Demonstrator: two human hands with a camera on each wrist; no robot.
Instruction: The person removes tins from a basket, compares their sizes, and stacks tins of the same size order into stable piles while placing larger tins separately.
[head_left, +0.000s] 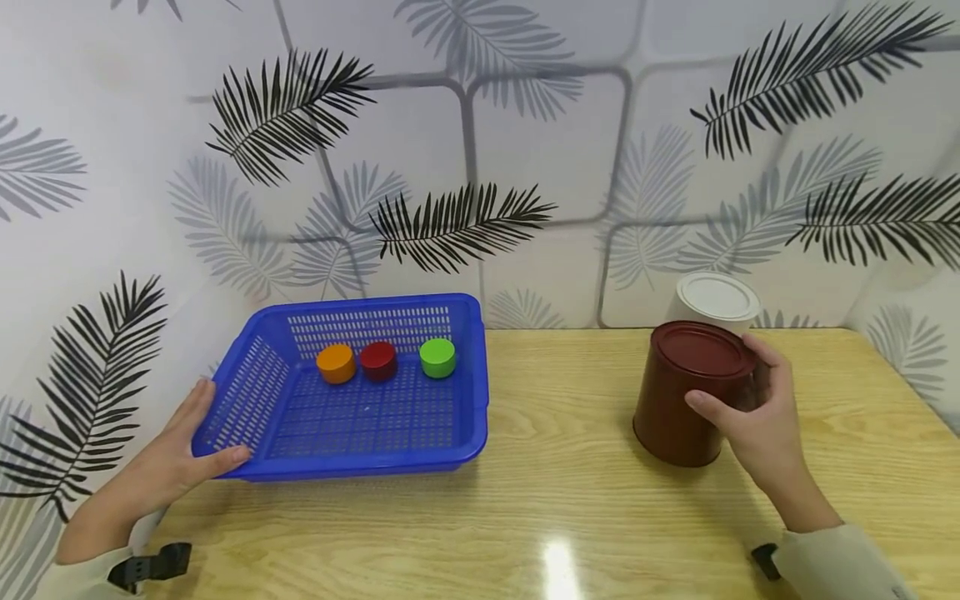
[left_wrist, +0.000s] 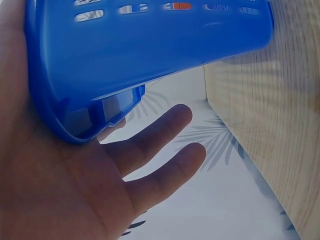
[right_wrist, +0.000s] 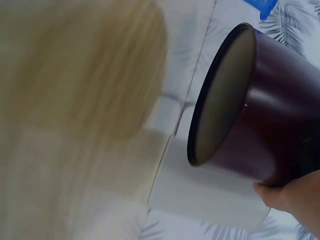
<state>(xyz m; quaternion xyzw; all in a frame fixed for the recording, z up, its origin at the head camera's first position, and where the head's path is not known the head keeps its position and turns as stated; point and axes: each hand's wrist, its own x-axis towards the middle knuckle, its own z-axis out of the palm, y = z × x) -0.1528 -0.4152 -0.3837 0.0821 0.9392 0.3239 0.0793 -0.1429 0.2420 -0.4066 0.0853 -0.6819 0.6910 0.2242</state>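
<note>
A blue plastic basket stands at the left with slotted sides. My left hand holds its near-left corner, the thumb over the front rim and the fingers along the left side. In the left wrist view, the corner sits against the palm and two fingers stretch out past it. With thumb and fingers spread around its side, my right hand grips a dark red can with a matching lid. That can is tilted and off the table, its underside showing in the right wrist view.
Inside the basket sit three short cylinders: orange, dark red and green. A white can stands behind the dark red one, partly hidden. The wooden table ends at a leaf-patterned wall.
</note>
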